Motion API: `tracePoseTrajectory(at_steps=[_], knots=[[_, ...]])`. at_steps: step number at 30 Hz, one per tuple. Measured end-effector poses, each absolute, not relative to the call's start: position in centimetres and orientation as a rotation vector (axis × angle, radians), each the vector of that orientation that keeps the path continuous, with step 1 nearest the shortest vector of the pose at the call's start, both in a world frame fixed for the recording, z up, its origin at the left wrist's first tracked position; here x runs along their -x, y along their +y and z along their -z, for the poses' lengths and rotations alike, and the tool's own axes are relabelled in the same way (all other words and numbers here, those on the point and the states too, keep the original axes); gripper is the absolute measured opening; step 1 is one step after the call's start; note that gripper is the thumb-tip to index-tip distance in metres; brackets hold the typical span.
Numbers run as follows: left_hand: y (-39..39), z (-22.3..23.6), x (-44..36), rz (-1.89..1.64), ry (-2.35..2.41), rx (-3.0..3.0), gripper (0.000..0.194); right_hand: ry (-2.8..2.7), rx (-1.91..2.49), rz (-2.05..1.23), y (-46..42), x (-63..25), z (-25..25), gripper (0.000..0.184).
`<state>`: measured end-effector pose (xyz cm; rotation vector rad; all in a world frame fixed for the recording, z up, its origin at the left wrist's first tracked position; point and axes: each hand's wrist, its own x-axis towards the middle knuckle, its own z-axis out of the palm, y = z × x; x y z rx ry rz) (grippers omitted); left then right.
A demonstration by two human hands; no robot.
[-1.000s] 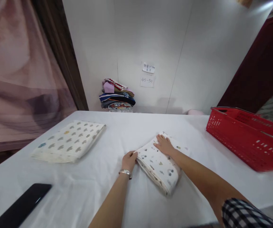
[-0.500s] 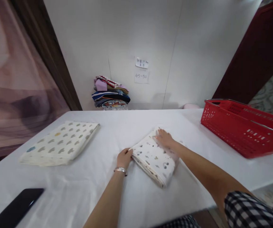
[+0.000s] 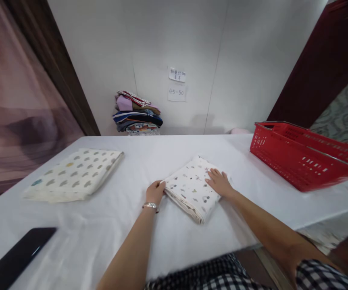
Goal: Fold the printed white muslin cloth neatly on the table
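Head view: pinching a folded white, grey-printed cloth [image 3: 188,184] by its corner in left hand [image 3: 155,192], resting spread right hand [image 3: 220,184] along the opposite side, leaving the middle uncovered.

The folded printed cloth [image 3: 188,189] is soft, matt fabric with layered edges, and the cloud-patterned cloth [image 3: 77,173] looks equally matt. White, lightly creased cloth covers the desk [image 3: 131,161]. The phone [image 3: 16,255] has a smooth, glossy black face. Red plastic, smooth with a slight sheen, forms the basket [image 3: 285,161], whose handle [image 3: 332,156] is shiny metal. The bracelet [image 3: 150,205] is polished, silvery metal; the checked sleeve [image 3: 319,276] is matt cloth. 2 paper notes [image 3: 176,93] sit on a smooth, faintly reflective wall [image 3: 176,36]
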<state>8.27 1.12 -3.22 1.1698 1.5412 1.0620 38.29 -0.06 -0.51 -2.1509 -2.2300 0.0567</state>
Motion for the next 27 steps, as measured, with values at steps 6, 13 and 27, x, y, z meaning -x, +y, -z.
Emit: tracePoseTrajectory(at_steps=[6,13,27], knots=[[1.0,3.3,-8.4,-1.090,1.526,-1.132,0.021,-2.184,1.978,-0.174,-3.1,-36.1,0.1,0.047],[0.2,3.7,-9.0,-1.254,1.510,-1.136,0.029,-2.203,1.235,-0.294,-9.7,-30.6,-0.2,0.033],[-5.4,1.5,-10.9,-1.017,1.465,-0.752,0.028,-2.417,1.563,-0.048,-11.0,-28.5,-1.1,0.018]])
